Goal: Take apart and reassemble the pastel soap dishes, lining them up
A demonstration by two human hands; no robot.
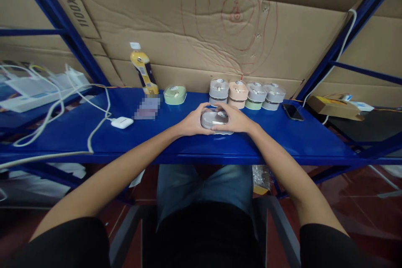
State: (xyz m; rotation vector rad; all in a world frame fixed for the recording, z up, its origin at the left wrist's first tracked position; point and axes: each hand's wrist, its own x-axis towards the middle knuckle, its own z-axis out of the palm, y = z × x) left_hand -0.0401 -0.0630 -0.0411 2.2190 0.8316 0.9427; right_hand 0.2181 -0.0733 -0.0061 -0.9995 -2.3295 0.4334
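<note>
Both hands are wrapped around a small rounded grey box with a clear lid (pixel 215 120) over the blue shelf, close to its front edge. My left hand (pixel 192 123) grips its left side, and my right hand (pixel 238 119) grips the right side with the fingers bent over. Much of the box is covered by the fingers. Behind it stand similar boxes in stacks: a grey stack (pixel 219 92), a pink stack (pixel 238 94), a grey-over-green stack (pixel 256 95) and another grey stack (pixel 274 96). One green box (pixel 175 94) sits alone to the left.
A yellow drink bottle (pixel 144 69) stands at the back left. A white earbud case (pixel 122 122), a blurred-out packet (pixel 147 108) and white cables (pixel 91 134) lie left. A phone (pixel 293 112) and an open carton (pixel 334 107) are on the right. Cardboard (pixel 150 16) walls the back.
</note>
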